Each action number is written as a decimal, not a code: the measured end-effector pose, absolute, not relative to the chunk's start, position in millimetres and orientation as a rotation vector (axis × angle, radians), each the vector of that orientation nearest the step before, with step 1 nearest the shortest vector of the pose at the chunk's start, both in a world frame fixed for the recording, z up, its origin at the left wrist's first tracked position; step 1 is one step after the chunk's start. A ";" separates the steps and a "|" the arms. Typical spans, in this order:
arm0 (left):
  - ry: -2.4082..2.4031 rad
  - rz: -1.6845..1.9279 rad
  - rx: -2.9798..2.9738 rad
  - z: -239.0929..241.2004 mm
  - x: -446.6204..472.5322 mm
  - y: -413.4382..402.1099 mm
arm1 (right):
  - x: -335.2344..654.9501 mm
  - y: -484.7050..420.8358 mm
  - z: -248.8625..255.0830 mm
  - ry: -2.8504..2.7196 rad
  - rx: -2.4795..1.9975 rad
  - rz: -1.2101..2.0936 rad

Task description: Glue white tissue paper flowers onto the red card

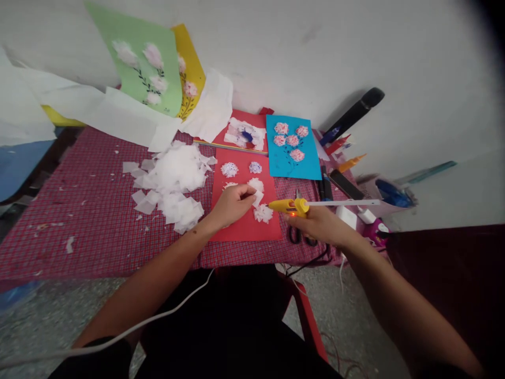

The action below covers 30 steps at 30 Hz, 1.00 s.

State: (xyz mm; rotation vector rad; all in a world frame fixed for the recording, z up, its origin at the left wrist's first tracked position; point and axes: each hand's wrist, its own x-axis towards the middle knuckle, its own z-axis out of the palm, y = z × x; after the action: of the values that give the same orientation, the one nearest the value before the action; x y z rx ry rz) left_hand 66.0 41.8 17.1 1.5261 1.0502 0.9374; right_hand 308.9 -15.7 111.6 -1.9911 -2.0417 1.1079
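My left hand (232,202) is closed in a pinch on a white tissue flower (256,188), held just over a red card (246,218). My right hand (315,221) grips a yellow glue gun (290,206) whose nozzle points left at the flower; a white glue stick (343,202) juts out of its back. Another tissue flower (263,213) lies on the card under the nozzle, and two smaller ones (229,169) sit farther up the card.
A heap of white tissue pieces (175,181) lies left of the card on the red checked cloth (79,216). A blue card with flowers (292,147), scissors (302,237), markers, green and yellow cards (144,63) against the wall surround it.
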 end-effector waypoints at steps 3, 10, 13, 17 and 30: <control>1.039 0.941 1.535 16.2 66.0 42.0 | 304.2 -8.9 115.9 -2.086 -1.957 1.106; 1.035 0.916 1.568 15.2 66.2 42.5 | 302.4 -7.1 115.2 -2.122 -1.986 1.130; 1.019 0.912 1.562 14.0 67.2 42.7 | 302.6 -7.8 114.6 -2.113 -1.979 1.153; 1.021 0.904 1.555 12.9 67.4 42.8 | 302.7 -7.5 115.2 -2.105 -1.955 1.171; 1.064 0.889 1.575 17.9 65.9 41.8 | 298.1 -3.4 122.1 -2.088 -1.935 1.160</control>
State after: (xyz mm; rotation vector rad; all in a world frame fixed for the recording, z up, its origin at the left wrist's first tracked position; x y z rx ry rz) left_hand 65.9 41.8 17.9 1.5754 1.0635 0.8886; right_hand 298.1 -3.4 122.1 -1.9353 -2.0878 1.1600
